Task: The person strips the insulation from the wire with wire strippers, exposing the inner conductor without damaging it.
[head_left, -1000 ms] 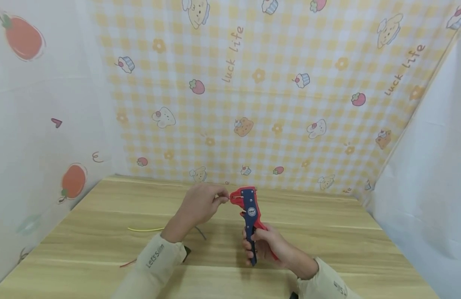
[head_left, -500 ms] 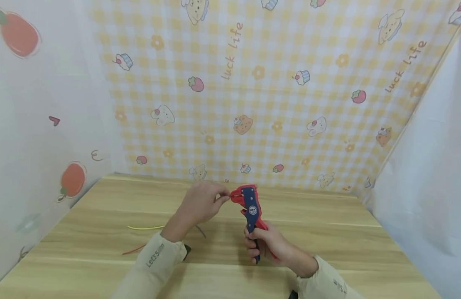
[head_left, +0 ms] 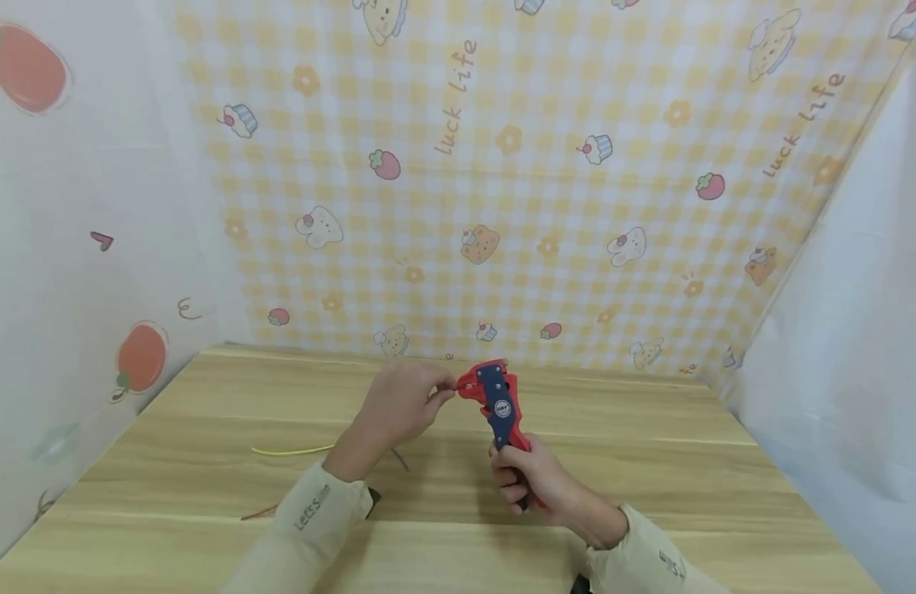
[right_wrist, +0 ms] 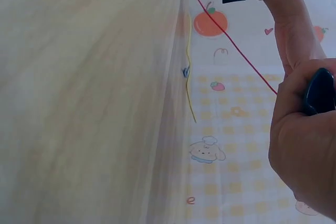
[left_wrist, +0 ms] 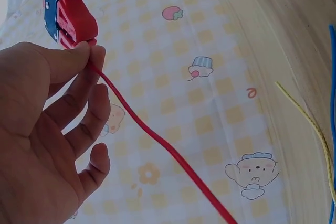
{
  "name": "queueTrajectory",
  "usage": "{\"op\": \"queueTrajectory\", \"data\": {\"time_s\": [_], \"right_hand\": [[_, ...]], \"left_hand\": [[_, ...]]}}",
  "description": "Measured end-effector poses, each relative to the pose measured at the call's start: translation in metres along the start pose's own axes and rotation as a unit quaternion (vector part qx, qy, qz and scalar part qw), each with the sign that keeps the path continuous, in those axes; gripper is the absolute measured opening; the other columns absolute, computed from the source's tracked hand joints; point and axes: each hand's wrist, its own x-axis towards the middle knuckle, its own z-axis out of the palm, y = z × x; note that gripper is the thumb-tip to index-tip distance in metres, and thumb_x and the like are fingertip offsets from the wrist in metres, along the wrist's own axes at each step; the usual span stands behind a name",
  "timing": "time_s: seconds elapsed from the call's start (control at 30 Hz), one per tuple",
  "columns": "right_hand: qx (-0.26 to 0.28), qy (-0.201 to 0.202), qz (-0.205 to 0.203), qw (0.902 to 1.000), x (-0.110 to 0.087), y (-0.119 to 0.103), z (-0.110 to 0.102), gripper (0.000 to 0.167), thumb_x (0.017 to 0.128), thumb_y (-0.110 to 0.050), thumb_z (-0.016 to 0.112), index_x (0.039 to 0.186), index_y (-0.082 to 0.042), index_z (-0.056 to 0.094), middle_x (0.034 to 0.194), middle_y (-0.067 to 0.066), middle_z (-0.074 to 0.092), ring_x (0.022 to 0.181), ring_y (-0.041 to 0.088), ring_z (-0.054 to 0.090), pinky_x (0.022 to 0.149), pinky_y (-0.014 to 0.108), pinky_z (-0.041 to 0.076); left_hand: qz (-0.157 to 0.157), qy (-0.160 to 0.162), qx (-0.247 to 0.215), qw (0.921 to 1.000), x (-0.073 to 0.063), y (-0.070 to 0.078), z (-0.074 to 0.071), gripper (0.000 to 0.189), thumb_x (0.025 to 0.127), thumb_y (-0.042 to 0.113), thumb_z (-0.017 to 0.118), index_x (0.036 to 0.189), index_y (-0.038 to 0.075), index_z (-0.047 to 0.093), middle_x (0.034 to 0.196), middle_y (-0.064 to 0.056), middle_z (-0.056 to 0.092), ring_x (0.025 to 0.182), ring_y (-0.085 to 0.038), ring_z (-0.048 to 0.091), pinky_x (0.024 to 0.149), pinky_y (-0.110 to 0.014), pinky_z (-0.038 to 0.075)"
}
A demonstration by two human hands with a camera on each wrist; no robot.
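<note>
Red wire (left_wrist: 178, 157) sitting at the stripper (head_left: 502, 408)

The left hand (head_left: 404, 403) is pinching the wire just beside the stripper's nose; the right hand (head_left: 531, 474) is gripping the stripper low down. Looking light and bendy, the wire is probably steering best pinched there.

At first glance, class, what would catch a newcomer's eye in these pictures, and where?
Probably the red-and-blue tool, held up in the right hand over the wooden table. Right by its nose, the left hand pinches a vivid red wire. Behind both, the yellow-checked backdrop rises from the table's far edge.
</note>
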Motion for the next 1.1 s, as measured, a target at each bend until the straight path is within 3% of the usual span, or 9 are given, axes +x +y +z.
{"op": "queueTrajectory", "data": {"time_s": [0.2,0.53,0.7,0.9,1.1], "right_hand": [[0.026,-0.029,-0.019,0.999,-0.001,-0.003,0.0,0.004,0.093,-0.009,0.045,0.092,-0.01,0.048,0.071,-0.002,0.044,0.058,0.011,0.043,0.055,0.026,0.048],[0.052,-0.063,-0.056,0.9951,0.001,-0.004,-0.004,0.021,0.091,-0.003,0.04,0.11,-0.006,0.048,0.087,0.002,0.056,0.079,0.016,0.058,0.082,0.037,0.053],[0.041,-0.057,-0.052,0.9962,0.002,-0.001,-0.005,0.026,0.089,0.001,0.039,0.112,-0.006,0.048,0.089,0.002,0.058,0.082,0.015,0.06,0.084,0.037,0.053],[0.03,-0.045,-0.042,0.9977,0.003,0.001,-0.006,0.03,0.087,0.001,0.041,0.116,-0.003,0.047,0.09,0.002,0.058,0.082,0.015,0.061,0.085,0.038,0.053],[0.025,-0.037,-0.035,0.9984,0.004,-0.001,-0.008,0.031,0.086,0.0,0.042,0.117,-0.001,0.045,0.09,0.003,0.058,0.082,0.016,0.061,0.084,0.038,0.053]], "left_hand": [[-0.017,-0.004,-0.013,0.9998,-0.001,-0.001,-0.004,0.004,0.087,0.018,0.077,0.091,0.017,0.078,0.088,0.006,0.075,0.076,-0.013,0.07,0.067,-0.03,0.053],[-0.016,0.0,0.01,0.9998,-0.002,-0.006,-0.004,0.003,0.086,0.019,0.078,0.089,0.02,0.078,0.087,0.007,0.075,0.078,-0.011,0.07,0.068,-0.031,0.054],[-0.027,-0.003,0.007,0.9996,-0.004,-0.008,-0.003,0.008,0.084,0.017,0.08,0.087,0.024,0.078,0.088,0.01,0.075,0.077,-0.009,0.07,0.066,-0.03,0.054],[-0.042,-0.029,0.012,0.9986,0.001,-0.011,-0.001,0.007,0.086,0.019,0.078,0.088,0.025,0.079,0.09,0.01,0.075,0.077,-0.01,0.069,0.062,-0.028,0.051],[-0.055,-0.057,0.026,0.9965,0.011,-0.017,0.001,0.005,0.087,0.021,0.077,0.088,0.026,0.079,0.091,0.008,0.075,0.074,-0.01,0.067,0.048,-0.023,0.041]]}}
